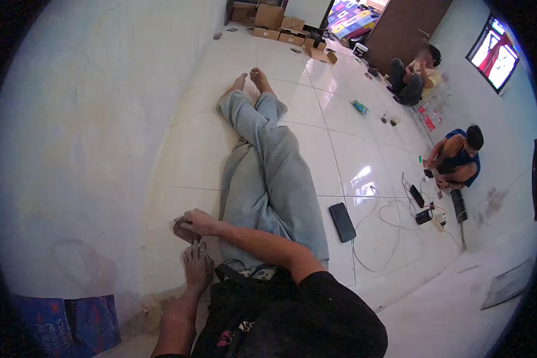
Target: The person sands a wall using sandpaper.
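Reaching across my lap, my right hand (201,222) is closed on a flat brown piece (186,233) with a rounded edge, whose kind I cannot make out. It is low over the floor beside my left thigh, close to the wall. Just below it lies my left hand (197,265), fingers stretched out and slightly apart, the tips at the lower edge of the brown piece. Whether they touch it is unclear. Both hands look dusted with grey. My legs in light blue jeans (274,173) stretch out over the tiles, ankles close together.
A black phone (342,222) lies right of my legs, near white cables and a black adapter (423,216). One person (459,158) crouches at the right wall, another (414,77) sits farther back. Cardboard boxes (268,33) stand at the back. A blue printed sheet (92,322) is lower left.
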`<state>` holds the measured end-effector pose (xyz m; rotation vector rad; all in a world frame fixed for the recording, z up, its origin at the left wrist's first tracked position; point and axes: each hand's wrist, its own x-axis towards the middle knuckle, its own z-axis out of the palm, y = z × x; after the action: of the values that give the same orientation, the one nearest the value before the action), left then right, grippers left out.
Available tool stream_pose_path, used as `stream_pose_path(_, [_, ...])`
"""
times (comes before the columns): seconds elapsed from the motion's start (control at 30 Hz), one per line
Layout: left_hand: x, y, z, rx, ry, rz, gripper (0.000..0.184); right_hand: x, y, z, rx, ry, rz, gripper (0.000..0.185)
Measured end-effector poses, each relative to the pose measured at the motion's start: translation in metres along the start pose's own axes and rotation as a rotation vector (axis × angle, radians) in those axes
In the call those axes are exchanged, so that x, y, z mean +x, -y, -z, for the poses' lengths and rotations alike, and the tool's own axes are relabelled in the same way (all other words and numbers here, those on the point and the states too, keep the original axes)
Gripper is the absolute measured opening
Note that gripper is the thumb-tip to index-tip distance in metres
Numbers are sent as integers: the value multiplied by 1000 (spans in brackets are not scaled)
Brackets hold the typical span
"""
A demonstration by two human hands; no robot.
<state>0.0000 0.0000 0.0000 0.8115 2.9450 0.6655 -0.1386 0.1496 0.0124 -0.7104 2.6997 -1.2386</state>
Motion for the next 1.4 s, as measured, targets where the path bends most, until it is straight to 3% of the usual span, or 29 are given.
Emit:
stream_pose_path(0.27, [-10, 9, -19, -15, -49, -18, 54, -4, 8, 9, -112, 103, -74, 31])
stream_pose_path(0.33, [-3, -8, 15, -145, 57, 36, 53, 2, 2, 1, 146, 75, -76, 30])
stream_pose_path(0.4, [-4, 8, -4, -44, 44, -23, 52, 5, -2, 2, 437, 133, -186, 30])
stream_pose_path(0.47, [-1, 10, -7, -66, 50, 63, 50, 9, 9, 13, 497, 196, -222, 30])
stream_pose_path(0.53, [-3, 2, 6, -152, 1, 79, 52, 4, 9, 11, 425, 221, -232, 30])
stream_pose_path(0.6, [-2, 12, -2, 80, 90, -8, 56, 8, 9, 10, 260, 231, -182, 33])
stream_pose_path(0.67, [-5, 20, -24, 124, 116, 14, 58, 11, 36, 22, 95, 69, -297, 42])
stream_pose_path(0.73, [1, 24, -16, 166, 144, 13, 60, 19, 66, 30, 432, -249, -265, 46])
stream_pose_path(0.83, [-6, 7, 9, 179, -3, -10, 60, 51, 131, 49, 654, -563, -37, 44])
stream_pose_path(1.0, [-7, 6, 8, 110, -41, -31, 57, 114, 259, 76, 679, -853, 324, 39])
stream_pose_path(1.03, [-7, 6, 6, 113, -41, -35, 57, 118, 282, 74, 543, -880, 332, 41])
stream_pose_path(1.1, [-7, 6, 0, 101, 71, -1, 54, 123, 315, 68, 448, -772, 552, 49])
stream_pose_path(1.13, [-6, 7, 0, 108, 69, -4, 54, 124, 319, 46, 588, -670, 592, 49])
stream_pose_path(1.17, [-5, 7, 0, 114, 40, -9, 53, 112, 319, 36, 316, -637, 590, 53])
stream_pose_path(1.23, [-6, 11, -11, 125, 13, -16, 52, 106, 311, 9, 369, -597, 656, 51])
stream_pose_path(1.3, [-5, 19, -31, -214, -193, -82, 53, 100, 308, -1, 232, -476, 657, 56])
stream_pose_path(1.33, [-5, 19, -31, -215, -198, -79, 53, 109, 307, 0, 213, -491, 686, 58])
stream_pose_path(1.4, [-3, 8, 4, -14, 158, 25, 54, 134, 320, 25, 231, -578, 688, 61])
